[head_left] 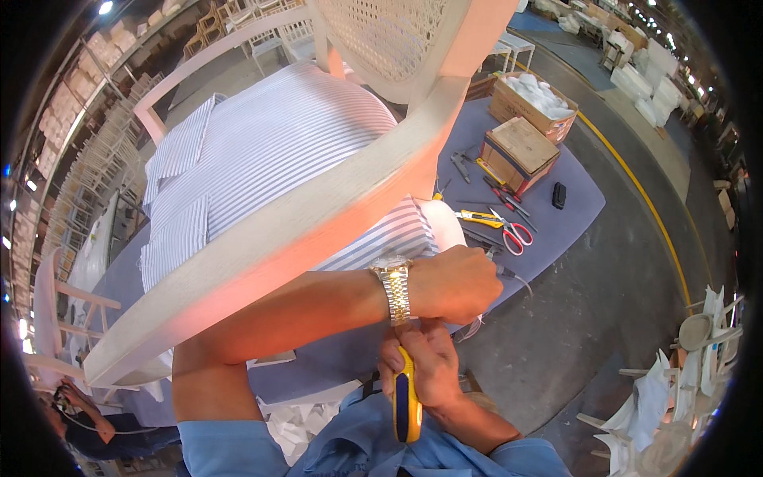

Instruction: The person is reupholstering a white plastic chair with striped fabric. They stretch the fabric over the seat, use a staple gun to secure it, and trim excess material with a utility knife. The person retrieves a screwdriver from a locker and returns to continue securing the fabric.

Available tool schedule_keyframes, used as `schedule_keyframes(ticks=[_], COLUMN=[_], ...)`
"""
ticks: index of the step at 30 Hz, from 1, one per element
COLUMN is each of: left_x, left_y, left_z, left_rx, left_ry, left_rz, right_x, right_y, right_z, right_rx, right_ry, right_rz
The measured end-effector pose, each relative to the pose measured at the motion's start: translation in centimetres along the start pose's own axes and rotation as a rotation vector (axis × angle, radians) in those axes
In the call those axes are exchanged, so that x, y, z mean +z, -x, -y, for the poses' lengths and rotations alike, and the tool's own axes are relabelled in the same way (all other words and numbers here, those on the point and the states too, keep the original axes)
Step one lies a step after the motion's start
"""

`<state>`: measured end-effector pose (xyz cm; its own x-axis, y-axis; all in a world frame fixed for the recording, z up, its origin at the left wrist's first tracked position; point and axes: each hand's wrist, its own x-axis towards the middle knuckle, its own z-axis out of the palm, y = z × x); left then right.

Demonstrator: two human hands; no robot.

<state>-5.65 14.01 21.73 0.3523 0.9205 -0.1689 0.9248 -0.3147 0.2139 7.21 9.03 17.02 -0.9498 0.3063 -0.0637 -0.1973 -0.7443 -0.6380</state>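
Observation:
A pale wooden armchair [318, 195] with a woven cane back [385, 36] stands on the table in front of me. Blue-and-white striped fabric [270, 119] covers its seat, with loose flaps hanging at the left. My left hand [457, 282], a watch on its wrist, reaches under the armrest to the seat's near corner. Its fingers are curled closed, and whatever they grip is hidden. Just below it, my right hand [429, 366] grips a yellow and dark-blue handled tool [407, 397]. The tool's working end is out of sight behind the hands.
On the blue-grey table [568, 215] lie red-handled scissors [517, 234], a yellow utility knife [481, 218], pliers and a black object [559, 195]. Two cardboard boxes [531, 107] stand farther back. Chair parts [675, 397] fill the lower right; another person [95, 421] works at lower left.

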Motion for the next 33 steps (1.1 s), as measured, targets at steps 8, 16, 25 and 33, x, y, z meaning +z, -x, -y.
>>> schedule_keyframes(ticks=[8,16,25,33], left_x=[-1.1,-0.6,1.5,3.6], left_y=[0.9,1.2,1.3,-1.5], left_z=[0.0,-0.5,-0.7,-0.7], left_rx=[0.038,0.056,0.062,-0.109], left_ry=[0.068,0.024,-0.073,-0.115], left_rz=[-0.073,-0.103,-0.265,-0.418], right_x=[1.5,1.8,-2.9,-20.5], right_y=[-1.0,-1.6,1.0,10.5], right_z=[-0.6,-1.6,-2.3,-4.8], right_rx=[-0.046,-0.072,-0.044,0.285], right_ry=[-0.082,-0.113,0.077,0.748], right_rz=[-0.082,-0.199,-0.092,-0.053])
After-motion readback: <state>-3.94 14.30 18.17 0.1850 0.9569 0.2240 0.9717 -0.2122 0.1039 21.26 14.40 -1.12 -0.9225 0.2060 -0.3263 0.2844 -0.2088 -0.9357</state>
